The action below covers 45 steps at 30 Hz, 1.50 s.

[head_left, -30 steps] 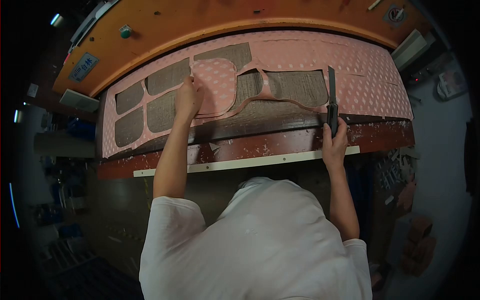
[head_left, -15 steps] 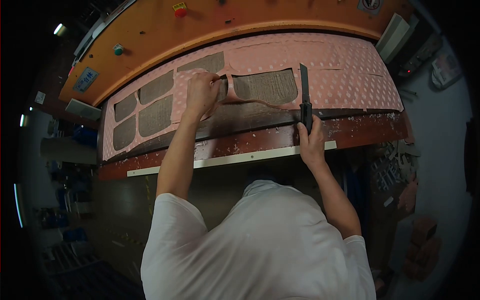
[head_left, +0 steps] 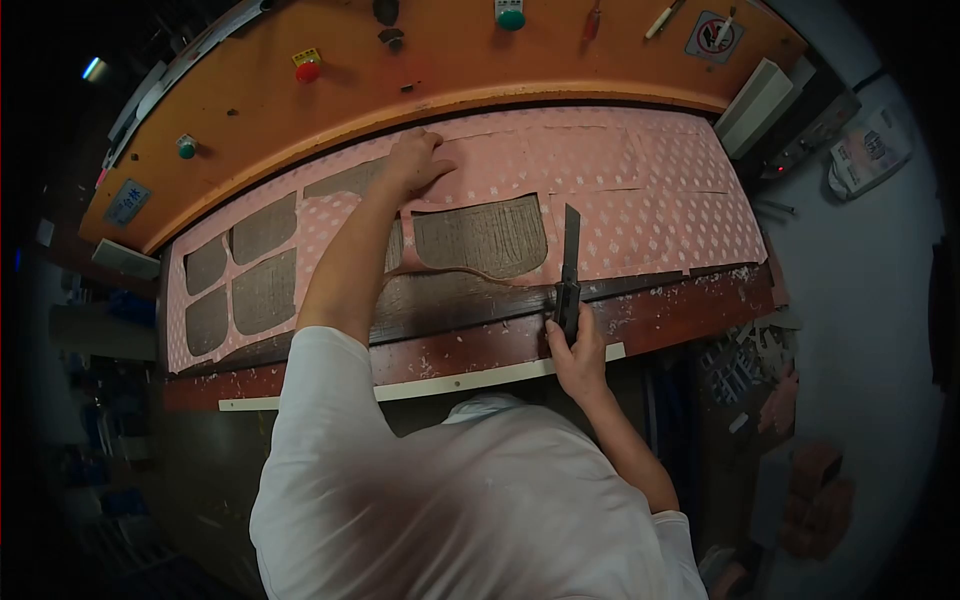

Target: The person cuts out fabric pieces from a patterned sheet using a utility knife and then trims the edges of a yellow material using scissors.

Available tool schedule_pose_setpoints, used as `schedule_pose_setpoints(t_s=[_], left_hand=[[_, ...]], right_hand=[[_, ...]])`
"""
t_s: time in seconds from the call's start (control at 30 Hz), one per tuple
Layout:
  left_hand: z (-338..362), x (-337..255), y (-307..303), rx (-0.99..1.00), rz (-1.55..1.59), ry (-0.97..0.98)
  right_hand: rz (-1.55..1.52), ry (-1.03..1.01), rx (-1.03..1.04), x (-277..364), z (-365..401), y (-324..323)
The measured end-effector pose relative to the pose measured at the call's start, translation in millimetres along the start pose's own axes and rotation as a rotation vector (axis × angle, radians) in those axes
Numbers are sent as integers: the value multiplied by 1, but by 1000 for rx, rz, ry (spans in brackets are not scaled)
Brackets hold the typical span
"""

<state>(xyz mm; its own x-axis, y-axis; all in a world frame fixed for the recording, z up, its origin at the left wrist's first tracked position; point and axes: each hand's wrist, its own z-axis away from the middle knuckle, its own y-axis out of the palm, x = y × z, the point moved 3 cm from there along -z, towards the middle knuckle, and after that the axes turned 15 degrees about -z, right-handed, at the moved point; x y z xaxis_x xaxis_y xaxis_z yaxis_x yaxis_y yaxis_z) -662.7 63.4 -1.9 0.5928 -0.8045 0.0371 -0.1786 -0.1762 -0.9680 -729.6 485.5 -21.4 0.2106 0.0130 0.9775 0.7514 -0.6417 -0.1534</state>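
A pink sheet (head_left: 690, 225) with pale printed spots lies over a dark, scored work board (head_left: 480, 235). Several rounded openings are cut through it at the left and middle, and the board shows in them. My left hand (head_left: 415, 162) rests on the sheet toward its far edge, beside a cut opening, with thumb and fingers apart. In my right hand (head_left: 580, 360) is a black-handled utility knife (head_left: 570, 262), its long blade pointing away from me over the sheet's near edge. The palm-side grip is partly hidden.
An orange machine beam (head_left: 390, 75) runs behind the sheet, carrying a red button (head_left: 307, 72) and green buttons. White scraps litter the red-brown table edge (head_left: 660, 300), fronted by a white strip (head_left: 470, 382). At right stands a white bag (head_left: 868, 155); offcuts lie lower down.
My left hand has left the loose flap of sheet at the middle and moved away toward the far edge, its fingers spreading. My right hand still holds the knife. The camera view has shifted.
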Motion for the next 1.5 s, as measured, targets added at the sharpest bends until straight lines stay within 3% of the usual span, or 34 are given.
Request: schedule_pose_setpoints(t_s=[0.33,0.47,0.57,0.67,0.77,0.9,0.97,1.1,1.27,1.5], left_hand=[[-33,10,-8,331,179,3],[-26,6,-18,-35,404,71],[-34,-4,-64,130,459,168],[-37,-19,-103,142,313,232],[-40,-22,-102,71,340,237],[-38,-27,-111,182,257,150],[-33,-35,-122,256,235,98],[-31,-40,-116,118,235,153],[-26,-53,-126,170,171,112],[-21,-77,-145,87,125,81]], right_hand=[[-108,132,-1,-12,1,5],[-244,196,-9,-6,-1,6],[-206,263,15,-3,-8,-2],[-201,233,7,21,-35,-9],[-16,131,13,39,-80,-25],[322,158,127,72,-152,-34],[371,75,188,70,-184,-31],[451,-118,270,54,-230,-25],[439,-71,389,42,-253,-19],[491,8,560,37,-249,-17]])
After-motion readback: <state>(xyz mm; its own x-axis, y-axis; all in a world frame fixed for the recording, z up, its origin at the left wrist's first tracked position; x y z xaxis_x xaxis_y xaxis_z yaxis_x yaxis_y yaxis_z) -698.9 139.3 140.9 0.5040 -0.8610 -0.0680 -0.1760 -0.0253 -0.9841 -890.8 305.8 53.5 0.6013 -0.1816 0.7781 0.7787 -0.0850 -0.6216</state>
